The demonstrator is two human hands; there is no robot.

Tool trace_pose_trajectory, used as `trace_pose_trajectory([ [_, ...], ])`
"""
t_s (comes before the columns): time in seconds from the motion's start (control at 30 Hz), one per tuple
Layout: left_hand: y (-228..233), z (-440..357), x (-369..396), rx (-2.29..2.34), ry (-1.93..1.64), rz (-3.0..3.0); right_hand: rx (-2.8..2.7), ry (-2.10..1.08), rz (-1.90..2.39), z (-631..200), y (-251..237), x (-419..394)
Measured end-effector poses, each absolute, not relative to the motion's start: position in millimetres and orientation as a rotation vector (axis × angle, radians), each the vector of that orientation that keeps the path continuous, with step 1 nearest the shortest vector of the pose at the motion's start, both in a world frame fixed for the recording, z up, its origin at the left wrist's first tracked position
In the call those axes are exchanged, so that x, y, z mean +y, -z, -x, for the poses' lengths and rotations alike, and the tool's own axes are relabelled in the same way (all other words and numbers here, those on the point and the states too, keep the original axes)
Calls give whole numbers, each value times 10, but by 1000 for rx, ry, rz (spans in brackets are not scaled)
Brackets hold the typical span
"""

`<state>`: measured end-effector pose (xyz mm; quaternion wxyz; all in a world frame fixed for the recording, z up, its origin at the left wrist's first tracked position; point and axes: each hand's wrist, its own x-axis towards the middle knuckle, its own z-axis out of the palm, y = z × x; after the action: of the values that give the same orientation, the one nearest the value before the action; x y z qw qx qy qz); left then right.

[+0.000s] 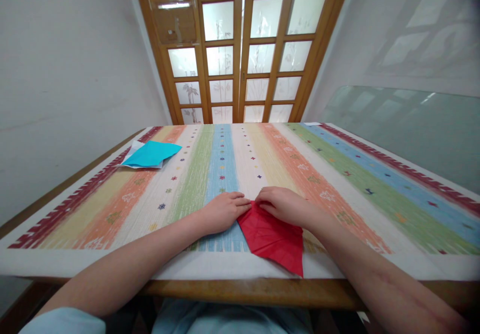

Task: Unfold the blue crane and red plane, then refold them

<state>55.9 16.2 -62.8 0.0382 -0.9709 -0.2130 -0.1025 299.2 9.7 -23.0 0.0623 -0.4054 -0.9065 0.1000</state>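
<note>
**Pressing the top corner of the red paper**

Our fingers (243, 205) met at the upper tip of the red paper (273, 236), the left ones laid flat and close together, the right ones (264, 205) curled down onto that same corner. Neither set was clamped around anything; they pressed rather than gripped. Whether the right thumb was tucked under an edge we could not tell, since the knuckles hid it.

The left hand (223, 210) rested on the cloth just beside the sheet's left edge, and the right hand (285, 205) covered its upper right part. The paper lay on the near edge of the desk (240, 286), its lower point hanging slightly past the striped cloth (337, 174) toward us.

To do this crease well, we judged that the left fingertips should pin the corner while the right ones ran outward along the fold, keeping the edges matched before any firm pressure. The woven cloth looked soft underneath, so a sharp line would call for a harder, slower stroke.

Well apart, at the far left of the cloth, a blue sheet (152, 154) lay on a white one (135, 146). Wooden doors (240, 49) with frosted panes stood beyond.
</note>
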Motion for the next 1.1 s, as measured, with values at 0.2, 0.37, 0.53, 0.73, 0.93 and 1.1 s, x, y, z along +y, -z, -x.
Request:
trace_pose_trajectory([
  [0.2, 641, -562, 169, -651, 333, 2976, -2723, -203, 1223, -2955, 341, 92],
  [0.37, 614, -560, 156, -648, 332, 2980, -2753, -81, 1283, -2952, 316, 61],
  [0.53, 630, -556, 158, -683, 311, 2982, -2771, -6, 1384, -2934, 209, 0],
  [0.73, 635, -552, 160, -685, 296, 2978, -2750, 23, 1559, -2931, 112, -95],
  [0.93, 613, -550, 147, -688, 301, 2980, -2658, -35, 1513, -3024, 204, -59],
  [1.1, 604, -547, 136, -706, 298, 2980, -2488, -196, 1665, -3346, 145, 132],
])
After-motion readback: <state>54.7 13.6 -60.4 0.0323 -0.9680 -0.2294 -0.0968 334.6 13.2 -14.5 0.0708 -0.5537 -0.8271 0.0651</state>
